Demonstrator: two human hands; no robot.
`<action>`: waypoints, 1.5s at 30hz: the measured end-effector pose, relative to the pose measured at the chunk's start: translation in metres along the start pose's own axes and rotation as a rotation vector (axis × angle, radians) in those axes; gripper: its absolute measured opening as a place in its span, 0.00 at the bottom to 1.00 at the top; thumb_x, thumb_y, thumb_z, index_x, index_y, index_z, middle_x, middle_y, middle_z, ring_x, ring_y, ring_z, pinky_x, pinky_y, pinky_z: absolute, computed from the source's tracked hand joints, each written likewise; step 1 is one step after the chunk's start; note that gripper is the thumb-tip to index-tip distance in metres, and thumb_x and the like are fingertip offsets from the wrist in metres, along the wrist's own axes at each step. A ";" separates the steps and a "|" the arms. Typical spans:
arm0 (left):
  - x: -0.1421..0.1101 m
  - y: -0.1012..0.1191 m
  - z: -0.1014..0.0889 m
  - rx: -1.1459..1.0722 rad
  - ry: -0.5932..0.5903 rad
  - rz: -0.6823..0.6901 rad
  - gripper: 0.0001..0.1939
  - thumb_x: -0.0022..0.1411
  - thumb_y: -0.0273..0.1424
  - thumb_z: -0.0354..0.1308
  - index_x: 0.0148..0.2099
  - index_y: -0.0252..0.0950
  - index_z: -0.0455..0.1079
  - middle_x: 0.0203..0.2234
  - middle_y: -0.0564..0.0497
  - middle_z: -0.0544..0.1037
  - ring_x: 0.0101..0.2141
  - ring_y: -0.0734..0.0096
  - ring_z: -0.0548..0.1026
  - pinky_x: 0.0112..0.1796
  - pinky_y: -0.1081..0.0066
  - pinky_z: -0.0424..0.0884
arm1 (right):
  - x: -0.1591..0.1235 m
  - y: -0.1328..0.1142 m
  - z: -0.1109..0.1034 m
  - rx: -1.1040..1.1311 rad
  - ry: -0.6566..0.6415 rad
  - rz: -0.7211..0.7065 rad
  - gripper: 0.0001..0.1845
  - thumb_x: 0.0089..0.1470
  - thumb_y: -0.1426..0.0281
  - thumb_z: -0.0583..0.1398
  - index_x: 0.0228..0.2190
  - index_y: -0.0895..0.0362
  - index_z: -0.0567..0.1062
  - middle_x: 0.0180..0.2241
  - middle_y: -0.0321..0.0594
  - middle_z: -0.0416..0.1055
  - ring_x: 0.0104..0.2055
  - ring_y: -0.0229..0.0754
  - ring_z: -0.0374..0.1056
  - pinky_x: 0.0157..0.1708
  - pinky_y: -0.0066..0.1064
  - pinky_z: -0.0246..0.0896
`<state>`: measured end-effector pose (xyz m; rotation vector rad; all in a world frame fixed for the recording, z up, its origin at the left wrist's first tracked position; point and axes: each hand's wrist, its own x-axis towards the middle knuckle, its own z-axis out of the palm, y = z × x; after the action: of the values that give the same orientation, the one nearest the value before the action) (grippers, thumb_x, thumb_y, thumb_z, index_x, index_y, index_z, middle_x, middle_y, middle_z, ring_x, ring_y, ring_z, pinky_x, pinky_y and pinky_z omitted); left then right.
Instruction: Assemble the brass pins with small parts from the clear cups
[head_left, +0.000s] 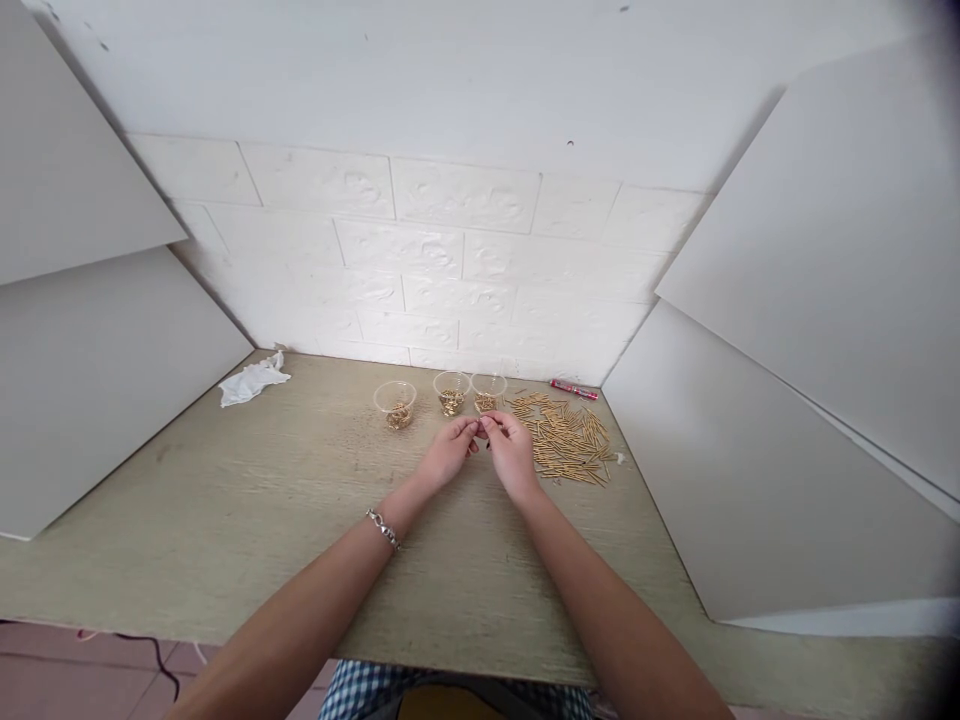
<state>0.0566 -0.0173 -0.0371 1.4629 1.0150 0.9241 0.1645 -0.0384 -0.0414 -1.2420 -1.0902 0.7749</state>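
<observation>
My left hand (pixel 451 450) and my right hand (pixel 511 452) meet fingertip to fingertip above the middle of the table. Both are closed in a pinch; whatever lies between the fingertips is too small to make out. Just beyond them stand three clear plastic cups: the left cup (pixel 395 400), the middle cup (pixel 451 392) and the right cup (pixel 489 384). Small gold-coloured metal pieces lie in each. Beside my right hand spreads a pile of thin gold-coloured metal rods (pixel 566 440). A silver bracelet (pixel 384 530) circles my left wrist.
A red tube-shaped item (pixel 574 389) lies behind the rods near the back edge. Crumpled white tissue (pixel 253 380) rests at the back left of the table (pixel 247 510). White panels (pixel 120 370) flank both sides, and a white brick-patterned wall (pixel 435 260) closes the back.
</observation>
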 end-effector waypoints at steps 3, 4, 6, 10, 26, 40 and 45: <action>-0.001 0.002 0.001 0.094 -0.006 0.021 0.14 0.57 0.35 0.45 0.36 0.33 0.67 0.27 0.52 0.72 0.23 0.78 0.65 0.27 0.75 0.63 | 0.002 0.002 -0.002 0.007 -0.038 0.008 0.13 0.46 0.63 0.57 0.31 0.59 0.73 0.30 0.40 0.71 0.29 0.39 0.67 0.31 0.31 0.62; -0.002 0.003 0.000 0.129 -0.003 0.039 0.14 0.58 0.35 0.44 0.35 0.33 0.67 0.28 0.52 0.72 0.24 0.77 0.66 0.28 0.75 0.63 | 0.003 0.003 -0.003 0.007 -0.051 0.013 0.13 0.46 0.62 0.57 0.31 0.59 0.73 0.30 0.40 0.71 0.29 0.38 0.67 0.30 0.31 0.63; -0.003 0.005 -0.001 0.203 0.009 0.082 0.14 0.58 0.36 0.44 0.34 0.34 0.68 0.28 0.52 0.73 0.27 0.76 0.68 0.30 0.75 0.64 | 0.004 0.004 -0.003 0.022 -0.074 0.028 0.13 0.46 0.62 0.57 0.30 0.59 0.73 0.29 0.40 0.70 0.28 0.38 0.67 0.29 0.31 0.63; -0.006 0.009 -0.004 0.337 0.037 0.152 0.14 0.59 0.34 0.43 0.30 0.34 0.67 0.27 0.52 0.74 0.30 0.73 0.70 0.33 0.74 0.65 | 0.002 0.000 -0.001 0.113 -0.080 0.053 0.13 0.46 0.62 0.57 0.30 0.59 0.72 0.28 0.40 0.71 0.27 0.38 0.67 0.29 0.31 0.65; -0.011 0.015 -0.005 0.569 0.019 0.269 0.15 0.61 0.31 0.42 0.32 0.33 0.69 0.27 0.51 0.75 0.29 0.73 0.70 0.32 0.73 0.64 | 0.002 -0.003 -0.002 0.135 -0.106 0.111 0.12 0.45 0.63 0.57 0.29 0.59 0.71 0.25 0.37 0.69 0.24 0.34 0.65 0.26 0.28 0.65; -0.011 0.005 -0.005 0.786 0.099 0.315 0.10 0.58 0.28 0.47 0.30 0.34 0.68 0.23 0.51 0.73 0.26 0.74 0.69 0.30 0.74 0.63 | 0.000 0.005 -0.001 -0.103 -0.145 -0.005 0.09 0.48 0.66 0.55 0.29 0.57 0.72 0.29 0.40 0.72 0.29 0.39 0.67 0.31 0.31 0.64; -0.011 0.005 -0.005 0.816 0.116 0.252 0.09 0.57 0.29 0.49 0.28 0.34 0.68 0.22 0.51 0.73 0.25 0.74 0.68 0.29 0.74 0.62 | -0.002 0.002 -0.001 -0.229 -0.128 -0.096 0.09 0.49 0.68 0.54 0.28 0.57 0.73 0.29 0.39 0.72 0.32 0.40 0.67 0.35 0.32 0.61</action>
<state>0.0486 -0.0257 -0.0321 2.2723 1.4067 0.8065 0.1654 -0.0400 -0.0437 -1.3339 -1.3625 0.6777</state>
